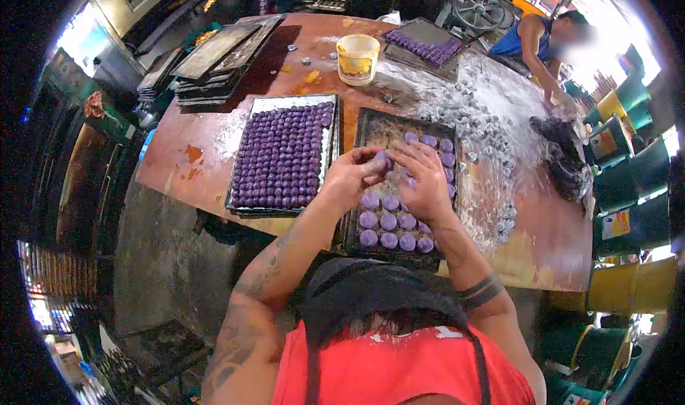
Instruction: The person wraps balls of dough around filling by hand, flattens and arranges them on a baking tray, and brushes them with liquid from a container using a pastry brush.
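Note:
A small purple dough piece point(384, 160) is pinched in the fingers of my left hand point(348, 175), above a dark tray. My right hand point(422, 182) meets it from the other side, fingertips bent against the piece; its palm side is hidden. Below both hands lies the dark, crumb-dusted baking tray point(372, 123). Flat purple dough rounds point(387, 221) sit in rows along its near edge and right side, some covered by my right hand. Left of it, another tray point(265, 104) is packed with rows of darker purple dough balls point(278, 159).
Flour and many small whitish lumps point(474, 119) spread over the table right of my tray. A yellow-labelled tub point(358, 61) stands behind. Stacked trays point(214, 59) lie at far left, another purple-filled tray point(424, 47) at the back. A co-worker point(531, 44) leans over the right edge.

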The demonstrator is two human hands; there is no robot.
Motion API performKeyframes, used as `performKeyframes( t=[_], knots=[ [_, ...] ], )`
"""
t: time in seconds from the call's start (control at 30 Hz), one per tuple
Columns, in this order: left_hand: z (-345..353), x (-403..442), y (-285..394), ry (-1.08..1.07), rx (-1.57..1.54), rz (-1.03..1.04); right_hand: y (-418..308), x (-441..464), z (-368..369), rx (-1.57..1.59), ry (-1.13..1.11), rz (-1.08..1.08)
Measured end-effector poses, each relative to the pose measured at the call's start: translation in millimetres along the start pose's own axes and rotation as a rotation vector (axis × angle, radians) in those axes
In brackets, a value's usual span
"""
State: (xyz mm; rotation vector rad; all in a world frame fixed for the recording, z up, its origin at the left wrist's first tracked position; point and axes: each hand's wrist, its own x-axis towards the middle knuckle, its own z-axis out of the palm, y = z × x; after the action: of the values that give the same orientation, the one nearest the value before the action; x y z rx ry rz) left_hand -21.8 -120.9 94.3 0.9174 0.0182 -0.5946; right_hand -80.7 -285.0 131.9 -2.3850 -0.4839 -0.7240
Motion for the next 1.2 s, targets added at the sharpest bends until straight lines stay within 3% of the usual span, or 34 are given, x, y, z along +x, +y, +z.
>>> performKeyframes(
  t=[0.03, 0.07, 0.1, 0.2, 0.33, 0.4, 0.5, 0.53, 0.57, 0.6, 0.63, 0.73, 0.83, 0.9, 0.93, 0.97, 1.03, 1.1, 1.13, 1.17, 1.2],
  knots=[
    [3, -5, 0, 0.017, 0.057, 0.007, -2, 2, -5, -0.028, -0.016, -0.007],
    [8, -11, -3, -0.025, 0.114, -0.006, 0, 4, 2, 0.146, -0.036, -0.016],
    [14, -13, -9, -0.138, 0.021, -0.042, 10, 5, 5, 0.187, -0.093, -0.050],
    [11, -5, -32, -0.195, -0.009, -0.078, 31, 9, 1, 0.238, -0.254, -0.152],
    [14, -6, -44, -0.120, -0.049, -0.174, 27, -24, 19, 0.422, -0.017, 0.543],
    [18, -5, -41, 0.038, -0.066, -0.196, 30, -34, 40, 0.449, 0.034, 0.509],
    [6, 9, -55, 0.315, 0.285, 0.211, 39, -48, 47, 0.683, 0.014, 0.687],
    [25, -4, -46, 0.342, 0.571, 0.261, 45, -49, 45, 0.650, 0.006, 0.686],
    [33, -11, -43, 0.218, 0.781, 0.210, 52, -51, 42, 0.616, -0.004, 0.685],
    [20, -3, -62, 0.161, 0.847, 0.278, 62, -57, 47, 0.404, -0.050, 0.665],
    [4, 6, -83, 0.103, 0.914, 0.347, 73, -60, 53, 0.400, -0.075, 0.683],
    [-19, 10, -94, 0.179, 0.983, 0.560, 100, -59, 72, 0.258, -0.227, 0.759],
    [-36, 8, -89, 0.179, 0.548, 0.409, 125, -69, 97, -0.278, -0.567, 0.354],
    [-40, -8, -70, 0.266, 0.321, 0.273, 124, -83, 103, -0.203, -0.436, 0.344],
    [-45, -13, -62, 0.398, 0.491, 0.231, 114, -89, 104, -0.189, -0.335, 0.297],
    [-63, -14, -67, 0.379, 0.454, 0.282, 106, -96, 104, -0.178, -0.235, 0.256],
    [-48, -12, -62, 0.464, 0.486, 0.139, 96, -107, 100, -0.182, -0.332, 0.076],
    [-69, 7, -82, 0.229, 0.496, 0.069, 110, -89, 93, -0.089, -0.490, 0.159],
    [-71, 16, -83, 0.130, 0.700, 0.054, 127, -70, 80, 0.015, -0.613, 0.341],
    [-76, 22, -80, 0.144, 0.769, 0.053, 158, -59, 71, -0.153, -0.486, 0.384],
    [-82, 30, -75, 0.155, 0.843, 0.056, 168, -44, 41, -0.078, -0.172, 0.450]
  ],
)
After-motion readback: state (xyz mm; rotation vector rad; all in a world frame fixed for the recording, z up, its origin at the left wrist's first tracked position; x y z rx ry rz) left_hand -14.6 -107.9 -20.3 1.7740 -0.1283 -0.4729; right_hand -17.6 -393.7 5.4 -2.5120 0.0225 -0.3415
